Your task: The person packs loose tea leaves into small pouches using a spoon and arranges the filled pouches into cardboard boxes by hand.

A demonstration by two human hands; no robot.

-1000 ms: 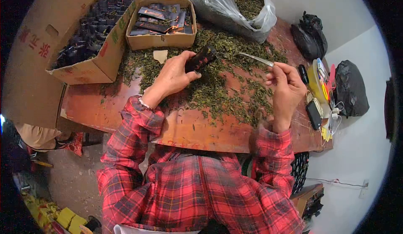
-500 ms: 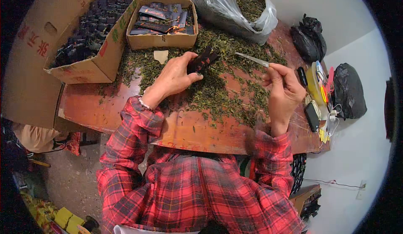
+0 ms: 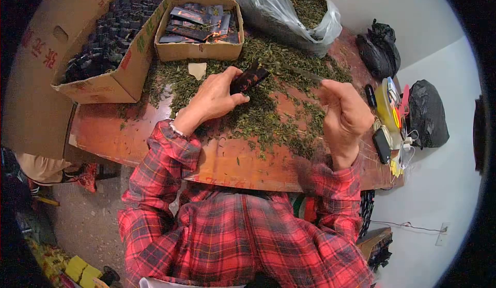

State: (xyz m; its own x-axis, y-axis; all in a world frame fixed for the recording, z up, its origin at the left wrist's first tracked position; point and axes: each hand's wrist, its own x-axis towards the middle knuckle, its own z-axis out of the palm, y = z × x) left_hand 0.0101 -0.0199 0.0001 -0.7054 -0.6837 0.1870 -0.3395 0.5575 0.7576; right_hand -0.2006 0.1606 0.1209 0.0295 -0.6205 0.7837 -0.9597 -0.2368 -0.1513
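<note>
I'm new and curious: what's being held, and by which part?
The left hand grips a black packet by its lower end; the right hand holds a slim, blurred utensil by one end.

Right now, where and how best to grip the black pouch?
Probably by the lower-left end, coming from the left, as the left hand does: the slim black pouch slants toward upper right, leaving its far end uncovered.

Leaves [image 3: 253, 116] lie on the table [image 3: 113, 138] mid-frame; a box [image 3: 132, 76] stands upper left, a carton [image 3: 201, 52] right of it, a bag [image 3: 258, 14] top centre, a tub [image 3: 383, 96] far right.
</note>
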